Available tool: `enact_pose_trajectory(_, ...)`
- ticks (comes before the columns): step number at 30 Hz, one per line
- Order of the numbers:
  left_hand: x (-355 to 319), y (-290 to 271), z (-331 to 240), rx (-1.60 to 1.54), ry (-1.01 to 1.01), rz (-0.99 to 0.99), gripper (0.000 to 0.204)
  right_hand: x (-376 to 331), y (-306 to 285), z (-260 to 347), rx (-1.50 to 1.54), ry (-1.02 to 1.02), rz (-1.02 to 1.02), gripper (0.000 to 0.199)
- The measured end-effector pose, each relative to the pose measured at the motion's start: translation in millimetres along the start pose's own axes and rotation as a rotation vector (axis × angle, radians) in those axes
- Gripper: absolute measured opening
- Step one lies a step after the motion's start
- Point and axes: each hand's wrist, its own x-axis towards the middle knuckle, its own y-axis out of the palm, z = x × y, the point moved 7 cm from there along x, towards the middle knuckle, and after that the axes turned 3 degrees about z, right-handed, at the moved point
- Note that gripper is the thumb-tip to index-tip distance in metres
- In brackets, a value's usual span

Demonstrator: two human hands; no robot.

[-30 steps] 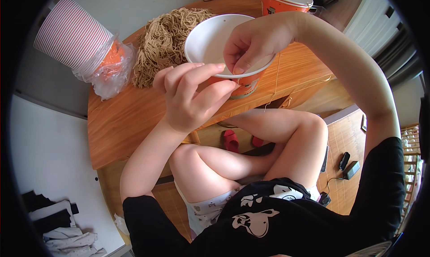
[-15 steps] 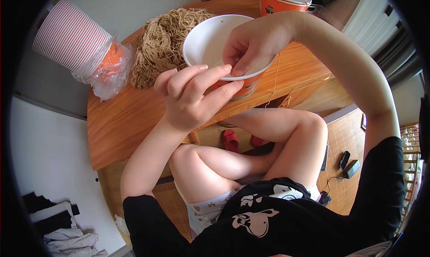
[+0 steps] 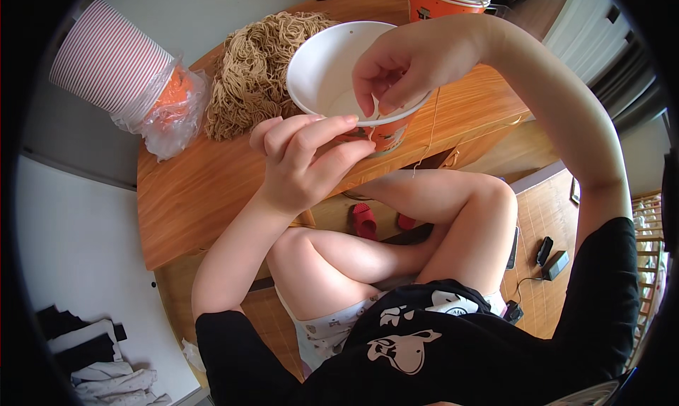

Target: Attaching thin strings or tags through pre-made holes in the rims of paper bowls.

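A paper bucket (image 3: 315, 70), white inside and orange outside, stands at the desk's front edge with a small hole near its far rim. My right hand (image 3: 417, 63) reaches over the near rim, its thumb and fingers pinched on a thin tan string (image 3: 371, 132) that crosses the rim. My left hand (image 3: 304, 151) is at the near rim, with fingertips on the rim and the thumb lower on the outer wall. More string hangs down past the bucket's right side over the desk edge. The right fingertips are partly hidden.
A heap of tan strings (image 3: 247, 70) lies left of the bucket. Farther left is a stack of striped paper buckets (image 3: 109, 59) with a clear plastic bag (image 3: 166, 126). Another orange bucket (image 3: 453, 10) stands at the back right of the wooden desk (image 3: 191, 201).
My right hand has lifted slightly, drawing string up at the near rim. My left thumb and forefinger have parted a little, and the string now shows beside them.
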Motion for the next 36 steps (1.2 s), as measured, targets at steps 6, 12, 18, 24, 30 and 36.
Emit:
enact_pose_trajectory(6, -11, -1, 0, -0.228, -0.193, -0.013, 0.015, 2, 4, 2, -0.146, 0.043, -0.034, 0.016)
enact_pose_trajectory(12, -39, 18, -3, -0.792, -0.836, 0.155, 0.017, 1, 3, 2, -0.197, 0.05, -0.035, 0.016)
enact_pose_trajectory(18, -46, 27, -11, -0.863, -1.115, 0.08, 0.025, 2, 4, 2, -0.206, 0.038, -0.047, 0.016)
enact_pose_trajectory(24, -54, 45, -16, -1.473, -1.545, 0.176, 0.036, 2, 6, 7, -0.184, -0.022, -0.061, 0.016)
enact_pose_trajectory(30, -54, 54, -30, -1.674, -1.62, 0.108, 0.032, -3, 8, 4, -0.167, 0.0, -0.07, 0.016)
enact_pose_trajectory(36, -53, 58, -30, -1.654, -1.526, 0.028, 0.023, -2, 8, 7, -0.182, 0.041, -0.035, 0.022)
